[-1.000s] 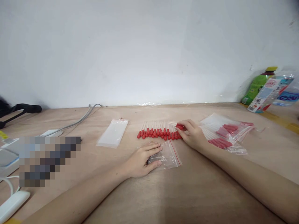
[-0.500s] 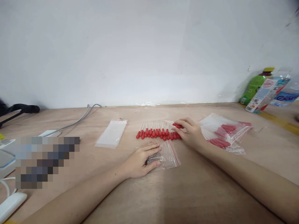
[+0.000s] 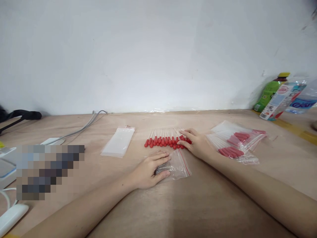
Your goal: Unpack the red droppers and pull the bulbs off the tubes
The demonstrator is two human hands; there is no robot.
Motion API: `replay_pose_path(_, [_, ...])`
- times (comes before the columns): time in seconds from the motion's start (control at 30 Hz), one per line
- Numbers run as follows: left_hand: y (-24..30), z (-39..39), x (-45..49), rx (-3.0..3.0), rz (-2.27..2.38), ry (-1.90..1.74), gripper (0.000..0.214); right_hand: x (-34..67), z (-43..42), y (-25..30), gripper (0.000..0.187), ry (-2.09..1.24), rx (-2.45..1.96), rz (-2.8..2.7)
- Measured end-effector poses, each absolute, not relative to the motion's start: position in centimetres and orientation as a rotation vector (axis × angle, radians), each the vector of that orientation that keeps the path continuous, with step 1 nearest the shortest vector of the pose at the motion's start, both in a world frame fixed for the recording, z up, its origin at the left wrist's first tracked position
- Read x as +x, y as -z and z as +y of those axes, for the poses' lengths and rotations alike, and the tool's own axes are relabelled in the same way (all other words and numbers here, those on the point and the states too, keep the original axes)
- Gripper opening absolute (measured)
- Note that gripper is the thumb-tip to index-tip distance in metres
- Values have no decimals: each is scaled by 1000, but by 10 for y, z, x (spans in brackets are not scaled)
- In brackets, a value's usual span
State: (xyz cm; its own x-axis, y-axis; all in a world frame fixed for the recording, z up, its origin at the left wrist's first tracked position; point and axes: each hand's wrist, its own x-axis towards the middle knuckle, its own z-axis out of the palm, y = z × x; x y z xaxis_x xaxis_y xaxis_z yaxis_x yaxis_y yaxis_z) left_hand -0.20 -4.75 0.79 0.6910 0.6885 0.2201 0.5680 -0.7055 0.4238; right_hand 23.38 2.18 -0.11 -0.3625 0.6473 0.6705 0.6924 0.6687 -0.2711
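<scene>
A row of droppers [image 3: 162, 141] with red rubber bulbs and thin clear tubes lies on the table, bulbs toward me. At the row's right end, my right hand [image 3: 196, 142] has its thumb and fingers closed around a few red bulbs; the palm hides part of them. Closer to me, a clear zip bag [image 3: 177, 167] with a red strip along its right end lies flat. My left hand [image 3: 151, 170] rests on the bag's left part, fingers stretched out and thumb apart, pressing it to the table.
Left of the row lies a stack of clear bags [image 3: 119, 142]. Filled bags of red-bulbed droppers [image 3: 231, 152] are piled at the right. Bottles [image 3: 272, 96] lean by the wall at the far right. A grey cable [image 3: 81, 127] and white devices [image 3: 13, 218] occupy the left side.
My right hand has moved slightly left and down, bringing the bulbs in its fingers onto the right end of the row. My left hand has stayed on the bag.
</scene>
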Motion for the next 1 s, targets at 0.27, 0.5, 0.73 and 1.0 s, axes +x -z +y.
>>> replay_pose_path(0.27, [-9,-50,-2,2610,1029,-495,50,247,-14,2,20,176,-1069,-2020])
replay_pose_path(0.5, [-13,-53,-1,2646,1122,-411,58,249,-49,-7,18,-176,-832,-2456])
replay_pose_path(0.73, [-16,-55,-4,2641,1147,-316,61,248,-41,-8,28,-250,-822,-2473])
replay_pose_path(1.0, [-10,-55,-6,2600,1154,-398,64,246,-11,-4,26,374,-1170,-2174])
